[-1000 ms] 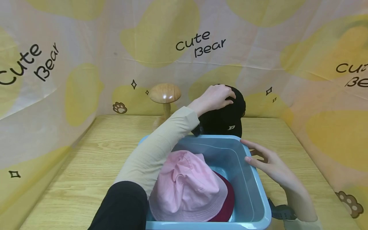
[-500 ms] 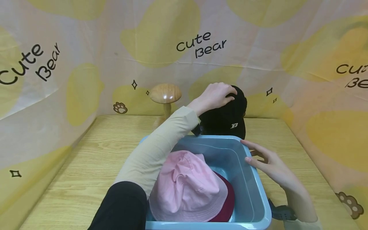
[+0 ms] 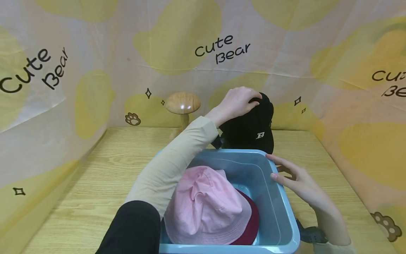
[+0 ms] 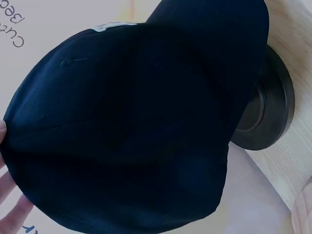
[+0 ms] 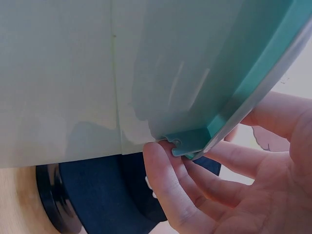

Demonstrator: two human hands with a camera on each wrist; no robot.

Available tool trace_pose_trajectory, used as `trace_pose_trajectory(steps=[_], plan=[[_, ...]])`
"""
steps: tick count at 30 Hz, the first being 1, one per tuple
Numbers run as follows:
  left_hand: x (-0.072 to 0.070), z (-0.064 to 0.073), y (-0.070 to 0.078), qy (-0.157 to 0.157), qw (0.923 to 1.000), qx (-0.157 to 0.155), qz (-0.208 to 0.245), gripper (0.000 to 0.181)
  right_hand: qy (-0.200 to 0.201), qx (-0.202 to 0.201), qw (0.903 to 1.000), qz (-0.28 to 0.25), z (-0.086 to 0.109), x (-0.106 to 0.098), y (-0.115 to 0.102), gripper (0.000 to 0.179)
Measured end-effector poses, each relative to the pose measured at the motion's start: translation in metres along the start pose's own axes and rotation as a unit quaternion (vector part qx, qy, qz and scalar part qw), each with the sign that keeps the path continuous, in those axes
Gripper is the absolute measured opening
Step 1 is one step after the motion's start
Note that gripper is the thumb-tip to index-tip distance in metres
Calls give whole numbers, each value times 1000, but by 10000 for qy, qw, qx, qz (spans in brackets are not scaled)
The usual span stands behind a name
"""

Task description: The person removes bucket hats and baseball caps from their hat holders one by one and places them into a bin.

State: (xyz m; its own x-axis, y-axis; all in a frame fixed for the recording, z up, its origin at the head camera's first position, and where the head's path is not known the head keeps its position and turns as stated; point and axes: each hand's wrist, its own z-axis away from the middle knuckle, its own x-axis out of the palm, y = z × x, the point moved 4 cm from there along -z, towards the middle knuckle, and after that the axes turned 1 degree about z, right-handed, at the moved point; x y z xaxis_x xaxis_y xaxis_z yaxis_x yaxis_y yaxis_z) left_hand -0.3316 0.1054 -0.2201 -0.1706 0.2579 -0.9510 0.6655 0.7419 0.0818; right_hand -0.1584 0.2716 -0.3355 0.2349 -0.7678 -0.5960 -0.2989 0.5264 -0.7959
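At the back of the table, my left hand (image 3: 239, 100) pinches the crown of a black baseball cap (image 3: 245, 128) with a small white emblem. The left wrist view shows the cap (image 4: 122, 122) close up, with fingertips (image 4: 18, 212) at its edge and a round dark base (image 4: 278, 97) behind its brim. Nearer stands a light blue plastic tub (image 3: 289, 208). My right hand (image 3: 299, 181) holds its far right corner; in the right wrist view the fingers curl at the rim. A pink bucket hat (image 3: 206, 208) lies in the tub, partly over a maroon hat (image 3: 252, 218).
A wooden mushroom-shaped hat stand (image 3: 183, 103) stands at the back left of the cap, its lower part behind my left sleeve (image 3: 174, 169). Patterned cloth (image 3: 171, 38) walls in the wooden table (image 3: 95, 176) at the back and both sides.
My left hand has risen slightly, and the black cap has turned and shifted a little to the right. The right hand, tub and hats inside it stay put.
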Motion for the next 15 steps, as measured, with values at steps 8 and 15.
trace_pose_trajectory(steps=[8,15], plan=[[-10,-1,3,196,9997,-27,122,31,21,-21,10000,0,1,0,1,53],[-18,-1,5,329,9991,-12,261,31,48,-57,10000,14,1,0,0,54]])
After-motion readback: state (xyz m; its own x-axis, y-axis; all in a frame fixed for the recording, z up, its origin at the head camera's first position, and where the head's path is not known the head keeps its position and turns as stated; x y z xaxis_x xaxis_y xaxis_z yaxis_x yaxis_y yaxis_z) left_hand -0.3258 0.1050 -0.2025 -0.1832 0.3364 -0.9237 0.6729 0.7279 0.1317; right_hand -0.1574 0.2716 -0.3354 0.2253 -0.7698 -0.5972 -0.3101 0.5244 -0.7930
